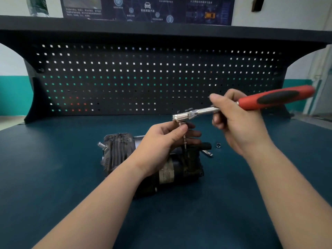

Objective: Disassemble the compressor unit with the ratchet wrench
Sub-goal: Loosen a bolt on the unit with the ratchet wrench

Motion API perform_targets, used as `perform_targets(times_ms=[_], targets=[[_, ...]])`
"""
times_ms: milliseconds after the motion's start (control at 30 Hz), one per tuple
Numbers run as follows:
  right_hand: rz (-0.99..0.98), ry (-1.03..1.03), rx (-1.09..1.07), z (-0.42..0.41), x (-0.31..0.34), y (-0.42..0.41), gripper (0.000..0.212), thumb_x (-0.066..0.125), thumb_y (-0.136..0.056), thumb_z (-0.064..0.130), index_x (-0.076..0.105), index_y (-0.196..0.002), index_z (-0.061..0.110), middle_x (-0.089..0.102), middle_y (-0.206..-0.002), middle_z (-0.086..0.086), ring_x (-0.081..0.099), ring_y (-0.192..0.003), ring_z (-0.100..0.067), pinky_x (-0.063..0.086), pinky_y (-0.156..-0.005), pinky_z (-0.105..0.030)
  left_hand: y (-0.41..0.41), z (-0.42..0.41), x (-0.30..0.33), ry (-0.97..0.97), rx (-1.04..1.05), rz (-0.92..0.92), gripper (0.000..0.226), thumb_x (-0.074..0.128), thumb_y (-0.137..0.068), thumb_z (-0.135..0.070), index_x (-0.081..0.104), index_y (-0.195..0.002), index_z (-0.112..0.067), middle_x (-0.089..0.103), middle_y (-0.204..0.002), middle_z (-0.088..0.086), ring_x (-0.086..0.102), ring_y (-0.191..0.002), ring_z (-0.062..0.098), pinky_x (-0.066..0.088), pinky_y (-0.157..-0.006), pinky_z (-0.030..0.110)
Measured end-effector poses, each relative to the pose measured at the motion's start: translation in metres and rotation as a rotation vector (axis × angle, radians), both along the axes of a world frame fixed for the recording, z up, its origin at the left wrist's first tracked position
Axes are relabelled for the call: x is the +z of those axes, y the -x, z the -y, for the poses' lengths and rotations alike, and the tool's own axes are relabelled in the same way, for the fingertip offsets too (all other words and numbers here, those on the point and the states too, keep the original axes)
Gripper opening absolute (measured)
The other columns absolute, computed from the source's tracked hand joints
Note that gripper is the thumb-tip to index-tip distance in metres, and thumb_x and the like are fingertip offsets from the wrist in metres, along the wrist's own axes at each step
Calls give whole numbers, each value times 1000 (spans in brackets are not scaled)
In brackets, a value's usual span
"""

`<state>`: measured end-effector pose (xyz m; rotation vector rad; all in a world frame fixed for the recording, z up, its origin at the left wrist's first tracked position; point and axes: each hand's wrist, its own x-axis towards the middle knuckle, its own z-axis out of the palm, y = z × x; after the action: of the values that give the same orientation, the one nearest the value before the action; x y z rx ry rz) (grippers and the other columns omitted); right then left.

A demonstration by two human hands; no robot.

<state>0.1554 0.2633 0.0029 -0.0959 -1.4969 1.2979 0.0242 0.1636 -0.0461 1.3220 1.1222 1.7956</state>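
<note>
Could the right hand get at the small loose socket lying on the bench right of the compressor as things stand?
Probably not yet: the right hand grips the ratchet wrench. The path to the socket looks free, just below that hand.

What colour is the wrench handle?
The ratchet wrench handle is red with a black grip inset, seen in the head view.
</note>
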Motion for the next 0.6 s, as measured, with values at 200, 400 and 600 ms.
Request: perform_targets(times_ms=[200, 400, 600], targets=[[-88, 393, 57, 4, -10, 17, 38, 61, -90, 14, 41, -59, 24, 38, -41, 5, 34, -36, -7, 25, -41, -19, -7, -4, 1, 6, 207, -52, 14, 58, -89, -17, 64, -84, -6, 72, -75, 6, 70, -72, 21, 56, -78, 38], [-206, -1054, -704, 44, -20, 19, 46, 64, -88, 16, 29, -58, 22, 25, -53, 4, 24, -49, -14, 23, -47, -24, -14, -4, 3, -62, 376, -254, 46, 49, -73, -66, 56, -50, -27, 49, -49, -14, 42, -52, 9, 35, -53, 24], [-61, -357, -280, 12, -6, 6, 43, 62, -86, 29, 42, -51, 16, 46, -43, -1, 41, -40, -3, 33, -45, -14, 0, -3, 4, -7, 10, 14, 29, 65, -77, -27, 67, -98, -7, 73, -94, 12, 70, -90, 25, 54, -86, 39]])
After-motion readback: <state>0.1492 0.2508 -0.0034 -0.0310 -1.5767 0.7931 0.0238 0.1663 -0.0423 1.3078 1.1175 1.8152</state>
